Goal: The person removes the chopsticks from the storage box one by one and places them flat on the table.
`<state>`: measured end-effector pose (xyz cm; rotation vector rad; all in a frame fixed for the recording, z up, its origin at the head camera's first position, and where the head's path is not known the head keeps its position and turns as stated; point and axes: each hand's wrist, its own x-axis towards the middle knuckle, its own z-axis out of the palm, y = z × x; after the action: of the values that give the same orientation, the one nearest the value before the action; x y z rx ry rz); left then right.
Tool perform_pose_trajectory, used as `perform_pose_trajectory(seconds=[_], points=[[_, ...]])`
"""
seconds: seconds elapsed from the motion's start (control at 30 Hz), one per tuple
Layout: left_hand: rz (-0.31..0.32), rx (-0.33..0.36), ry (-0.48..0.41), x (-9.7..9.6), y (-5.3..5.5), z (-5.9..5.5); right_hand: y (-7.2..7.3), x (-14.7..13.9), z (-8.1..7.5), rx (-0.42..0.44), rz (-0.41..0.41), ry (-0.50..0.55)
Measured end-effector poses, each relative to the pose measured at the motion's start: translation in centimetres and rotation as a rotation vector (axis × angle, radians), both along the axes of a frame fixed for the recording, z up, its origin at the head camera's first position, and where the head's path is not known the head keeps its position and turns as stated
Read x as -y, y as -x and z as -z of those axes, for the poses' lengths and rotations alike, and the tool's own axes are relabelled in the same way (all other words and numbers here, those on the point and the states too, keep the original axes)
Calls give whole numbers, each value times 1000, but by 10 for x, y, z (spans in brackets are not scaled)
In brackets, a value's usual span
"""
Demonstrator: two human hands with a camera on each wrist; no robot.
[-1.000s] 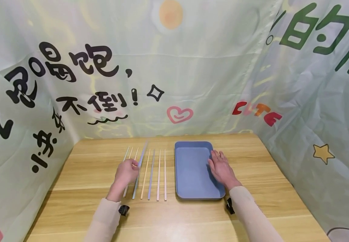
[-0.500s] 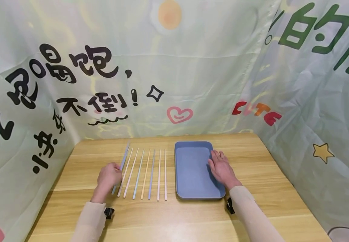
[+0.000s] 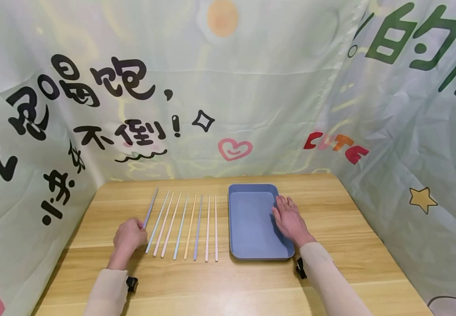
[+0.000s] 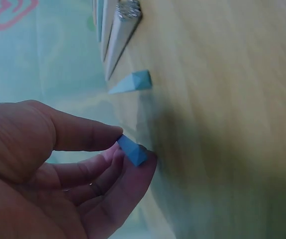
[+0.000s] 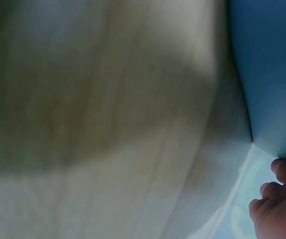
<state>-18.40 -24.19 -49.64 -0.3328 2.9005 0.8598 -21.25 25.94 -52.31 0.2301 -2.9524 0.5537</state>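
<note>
In the head view my left hand (image 3: 130, 238) pinches a blue-purple chopstick (image 3: 150, 209) at the left end of a row. The left wrist view shows the thumb and fingertips on this chopstick (image 4: 135, 153), close to its squared end. To its right, a light-blue chopstick (image 3: 159, 219) lies on the table, followed by several pink, yellow and blue ones, spaced side by side. My right hand (image 3: 291, 221) rests on the right rim of a blue-grey rectangular tray (image 3: 251, 257), fingers extended. Its fingers (image 5: 282, 172) touch the tray's outer wall in the right wrist view.
The wooden table (image 3: 196, 289) carries the row and the tray. Printed cloth (image 3: 196, 87) hangs behind it and along both sides, near the table's edges. The tray stands just right of a pale pink chopstick (image 3: 216, 228).
My left hand has moved left over the row with the blue-purple chopstick, from among the others to beyond the leftmost one. My right hand and the tray have stayed in place.
</note>
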Motion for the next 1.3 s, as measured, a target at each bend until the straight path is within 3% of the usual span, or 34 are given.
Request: perform_pose_trajectory(seconds=[0.8, 1.3], points=[[12, -16, 71, -8, 2, 9, -3, -3, -1, 28, 7, -15], [3, 9, 53, -12, 7, 2, -1, -5, -6, 34, -30, 30]])
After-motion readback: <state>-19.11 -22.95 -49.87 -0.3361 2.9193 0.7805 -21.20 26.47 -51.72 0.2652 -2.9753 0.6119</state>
